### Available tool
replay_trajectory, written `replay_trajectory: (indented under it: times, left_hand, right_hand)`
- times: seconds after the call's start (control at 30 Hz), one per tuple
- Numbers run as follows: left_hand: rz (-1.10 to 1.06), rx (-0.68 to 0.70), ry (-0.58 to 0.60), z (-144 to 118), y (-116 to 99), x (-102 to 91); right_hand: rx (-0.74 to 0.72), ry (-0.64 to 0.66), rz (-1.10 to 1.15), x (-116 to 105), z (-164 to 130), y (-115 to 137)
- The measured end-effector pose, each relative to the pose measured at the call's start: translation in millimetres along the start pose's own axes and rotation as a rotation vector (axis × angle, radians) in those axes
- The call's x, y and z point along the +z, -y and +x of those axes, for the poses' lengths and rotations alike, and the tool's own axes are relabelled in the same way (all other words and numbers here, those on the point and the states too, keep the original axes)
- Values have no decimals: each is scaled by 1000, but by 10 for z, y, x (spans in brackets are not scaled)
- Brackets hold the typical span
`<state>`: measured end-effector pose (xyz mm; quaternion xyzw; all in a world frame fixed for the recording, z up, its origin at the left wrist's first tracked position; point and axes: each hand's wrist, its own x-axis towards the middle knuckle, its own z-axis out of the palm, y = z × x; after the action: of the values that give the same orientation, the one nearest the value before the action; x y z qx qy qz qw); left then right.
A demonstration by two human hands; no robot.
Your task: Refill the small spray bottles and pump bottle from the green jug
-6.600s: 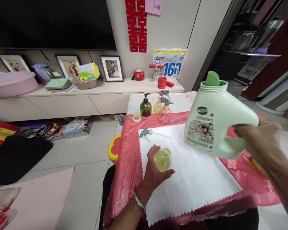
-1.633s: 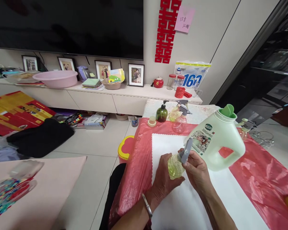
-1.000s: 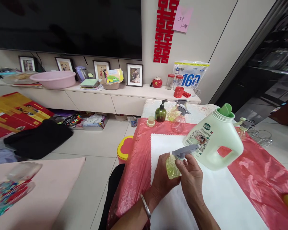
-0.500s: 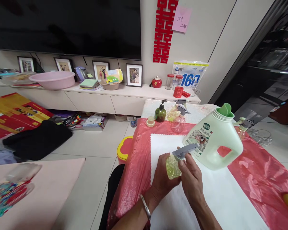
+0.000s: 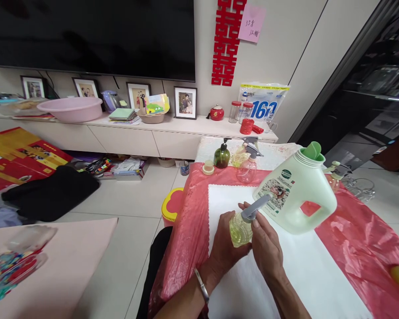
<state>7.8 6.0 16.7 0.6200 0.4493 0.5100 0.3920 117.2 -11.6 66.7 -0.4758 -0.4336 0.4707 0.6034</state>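
My left hand is wrapped around a clear bottle that has yellowish liquid in it. At its neck, my right hand grips the grey pump head, whose nozzle points up to the right. The bottle is tilted above a white cloth. Just beyond my right hand stands a large pale green detergent jug, uncapped, with a green scoop-like piece in its mouth. The jug's cap may be the cream lid farther back on the left.
Behind the cloth are a green pump bottle and a clear pinkish spray bottle. Another spray bottle is partly behind the jug. Red plastic sheeting covers the table. A yellow-topped stool stands left of it.
The grey pump head has turned in my right hand, so its nozzle now points more steeply upward. My left hand keeps the bottle in nearly the same place.
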Motion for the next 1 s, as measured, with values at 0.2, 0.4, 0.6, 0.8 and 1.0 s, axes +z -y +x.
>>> replay_trajectory:
  times: [0.2, 0.4, 0.6, 0.8, 1.0]
  left_hand:
    - [6, -19, 20, 2, 26, 4]
    - [43, 31, 27, 32, -57, -25]
    - [61, 74, 55, 73, -172, -70]
    - [89, 98, 97, 89, -186, -83]
    - [-13, 7, 15, 54, -137, -28]
  right_hand:
    - [-34, -107, -52, 29, 11, -60]
    - [-33, -20, -129, 13, -6, -17]
    - [-98, -161, -256, 134, -43, -5]
    - [-160, -41, -359, 114, -49, 25]
    - [-128, 116, -282, -34, 2, -21]
